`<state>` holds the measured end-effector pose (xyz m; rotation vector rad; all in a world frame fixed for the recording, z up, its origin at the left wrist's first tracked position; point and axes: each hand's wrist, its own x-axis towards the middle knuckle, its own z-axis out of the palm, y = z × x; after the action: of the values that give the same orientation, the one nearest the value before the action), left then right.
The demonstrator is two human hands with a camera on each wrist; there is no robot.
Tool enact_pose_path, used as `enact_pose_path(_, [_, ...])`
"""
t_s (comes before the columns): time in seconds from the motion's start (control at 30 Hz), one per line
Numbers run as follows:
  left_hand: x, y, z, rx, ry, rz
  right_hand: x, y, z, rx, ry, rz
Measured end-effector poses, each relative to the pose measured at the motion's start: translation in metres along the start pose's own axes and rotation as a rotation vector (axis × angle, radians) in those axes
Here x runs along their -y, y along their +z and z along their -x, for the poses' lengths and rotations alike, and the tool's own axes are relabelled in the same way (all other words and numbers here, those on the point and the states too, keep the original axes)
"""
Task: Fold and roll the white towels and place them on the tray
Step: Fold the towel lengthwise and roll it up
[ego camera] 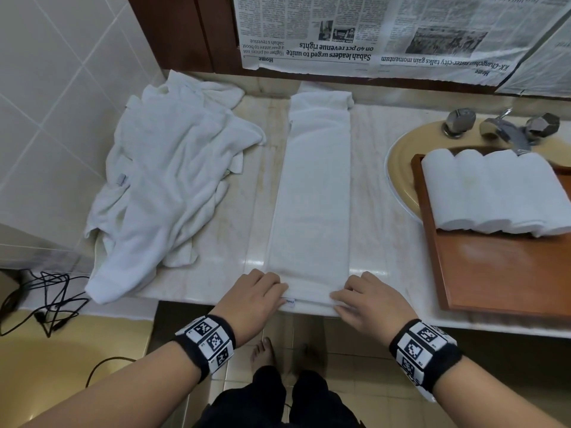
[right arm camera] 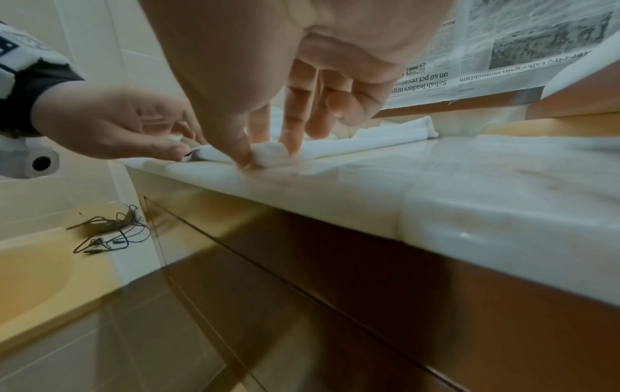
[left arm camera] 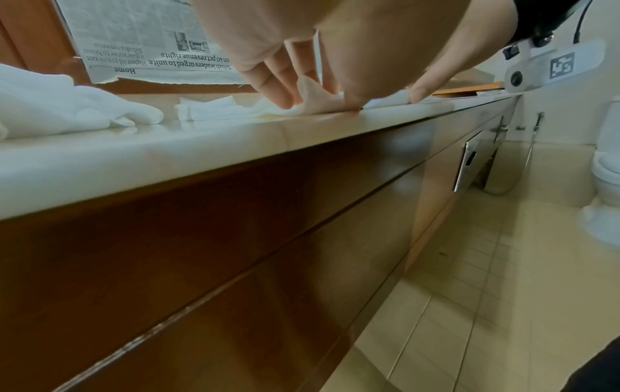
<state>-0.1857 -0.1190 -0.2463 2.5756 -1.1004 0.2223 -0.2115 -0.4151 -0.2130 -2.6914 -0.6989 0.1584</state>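
The grip of both hands was closed on the near end of a folded towel (ego camera: 312,193): the left hand (ego camera: 256,301) pinched its near left corner, beside a small label, and the right hand (ego camera: 366,302) pinched the near right corner, thumb and fingertips (right arm camera: 248,159) pressing a small turned-up fold of cloth at the edge of the worktop (ego camera: 383,217). The towel, a long narrow white strip, lay flat on the marble worktop and ran from the front edge away toward the wall. To its left sat a loose pile of unfolded white towels (ego camera: 167,186), one end hanging over the front edge. To its right, a brown wooden tray (ego camera: 494,273) rested over a yellow sink (ego camera: 401,168) and carried four rolled white towels (ego camera: 494,193) side by side at its far end, just in front of the tap (ego camera: 506,131). Sheets of newspaper (ego camera: 386,32) covered the wall behind the worktop. Black cables (ego camera: 46,301) lay tangled on a ledge at the far left.
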Motion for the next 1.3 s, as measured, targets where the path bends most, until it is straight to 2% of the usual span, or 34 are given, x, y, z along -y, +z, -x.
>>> enact_pose_path(0.17, [0.006, 0.005, -0.006, -0.011, 0.032, -0.012, -0.005, 0.003, -0.007, -0.019, -0.042, 0.025])
enact_pose_path(0.27, [0.010, 0.004, -0.012, -0.004, 0.031, 0.003, -0.001, -0.002, -0.012, -0.007, 0.020, 0.023])
enact_pose_path(0.37, [0.014, 0.000, -0.020, 0.028, -0.032, 0.020, -0.004, -0.009, -0.017, 0.046, 0.108, 0.023])
enact_pose_path(0.43, [0.016, -0.004, -0.024, 0.081, -0.114, 0.025, -0.008, -0.013, -0.021, 0.080, 0.139, 0.030])
enact_pose_path(0.6, [0.015, -0.027, -0.039, 0.361, -0.441, 0.195, -0.012, -0.031, -0.037, 0.376, 0.224, -0.052])
enact_pose_path(0.77, [0.020, -0.039, -0.056, 0.433, -0.699, 0.248, -0.016, -0.041, -0.046, 0.386, 0.391, -0.225])
enact_pose_path(0.87, [0.018, -0.042, -0.063, 0.452, -0.795, 0.253, -0.018, -0.040, -0.048, 0.338, 0.480, -0.312])
enact_pose_path(0.97, [0.017, -0.041, -0.069, 0.429, -0.805, 0.246, -0.020, -0.041, -0.049, 0.317, 0.560, -0.409])
enact_pose_path(1.03, [0.016, -0.039, -0.069, 0.386, -0.773, 0.216, -0.019, -0.041, -0.050, 0.314, 0.547, -0.395])
enact_pose_path(1.17, [0.014, -0.030, -0.059, 0.268, -0.613, 0.137, -0.007, -0.033, -0.048, 0.189, 0.404, -0.183])
enact_pose_path(1.3, [0.010, -0.017, -0.050, 0.072, -0.352, -0.057, 0.001, -0.014, -0.033, 0.067, 0.228, -0.022])
